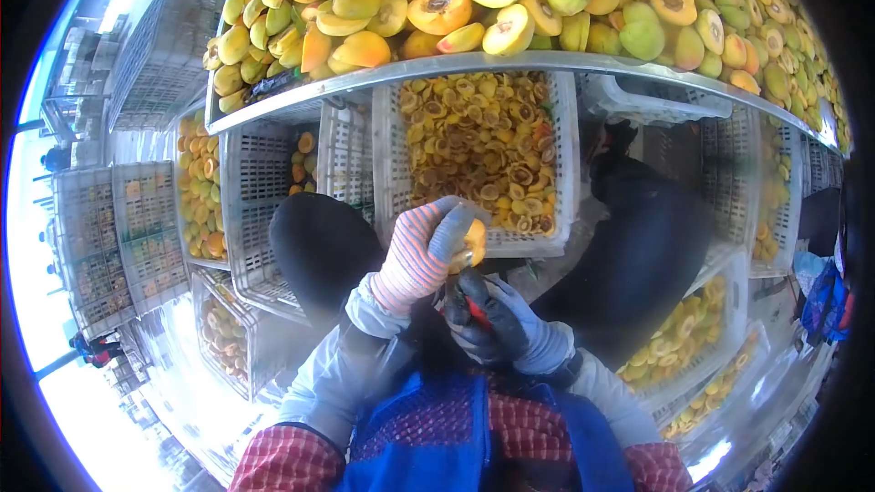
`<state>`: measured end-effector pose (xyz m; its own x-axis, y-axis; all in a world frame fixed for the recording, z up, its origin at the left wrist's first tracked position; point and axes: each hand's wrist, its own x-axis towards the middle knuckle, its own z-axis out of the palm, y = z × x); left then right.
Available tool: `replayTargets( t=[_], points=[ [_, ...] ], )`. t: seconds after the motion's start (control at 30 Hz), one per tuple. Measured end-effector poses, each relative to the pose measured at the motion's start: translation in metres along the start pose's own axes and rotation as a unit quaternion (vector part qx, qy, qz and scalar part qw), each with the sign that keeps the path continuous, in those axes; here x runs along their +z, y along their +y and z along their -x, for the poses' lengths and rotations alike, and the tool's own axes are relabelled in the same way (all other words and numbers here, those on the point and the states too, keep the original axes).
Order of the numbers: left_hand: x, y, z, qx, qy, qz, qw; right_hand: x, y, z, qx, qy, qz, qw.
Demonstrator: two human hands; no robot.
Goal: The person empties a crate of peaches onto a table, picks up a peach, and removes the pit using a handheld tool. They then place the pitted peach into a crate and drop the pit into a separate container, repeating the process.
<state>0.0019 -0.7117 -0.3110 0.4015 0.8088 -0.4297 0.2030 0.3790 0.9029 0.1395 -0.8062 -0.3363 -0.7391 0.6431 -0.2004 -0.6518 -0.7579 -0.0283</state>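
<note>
My left hand (421, 251), in a striped glove with grey fingertips, is closed round a yellow-orange piece of fruit (471, 248). Just below and to the right, my right hand (499, 321), in a grey and dark glove, is wrapped round a red-handled tool (476, 312). The tool's working end is hidden at the underside of the fruit. Beyond both hands, between my knees, stands a white crate (567, 155) holding many small cut fruit pieces.
A metal-edged table (410, 69) heaped with whole and halved fruit spans the top. Crates of fruit stand at the left (202, 187) and lower right (679, 337). Stacked crates (162, 55) rise at the far left. Part of another person (825, 296) shows at the right edge.
</note>
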Motion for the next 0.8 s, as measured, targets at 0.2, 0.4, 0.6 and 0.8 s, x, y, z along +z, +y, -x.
replayTargets(
  t=[0.2,0.4,0.6,0.8],
  points=[
    [0.017,-0.008,0.001,-0.055,0.031,0.206,0.977,-0.004,0.007,-0.013,0.076,-0.169,-0.344,0.92],
    [-0.047,-0.015,0.015,0.134,0.346,0.075,0.926,-0.022,-0.004,-0.019,0.014,-0.182,-0.332,0.926],
    [-0.179,0.033,-0.008,0.025,0.425,-0.64,0.64,-0.029,-0.007,-0.026,0.01,-0.039,-0.205,0.978],
    [-0.101,0.093,-0.108,0.157,0.149,-0.68,0.7,-0.031,-0.012,-0.031,-0.024,0.133,-0.092,0.987]
  ],
)
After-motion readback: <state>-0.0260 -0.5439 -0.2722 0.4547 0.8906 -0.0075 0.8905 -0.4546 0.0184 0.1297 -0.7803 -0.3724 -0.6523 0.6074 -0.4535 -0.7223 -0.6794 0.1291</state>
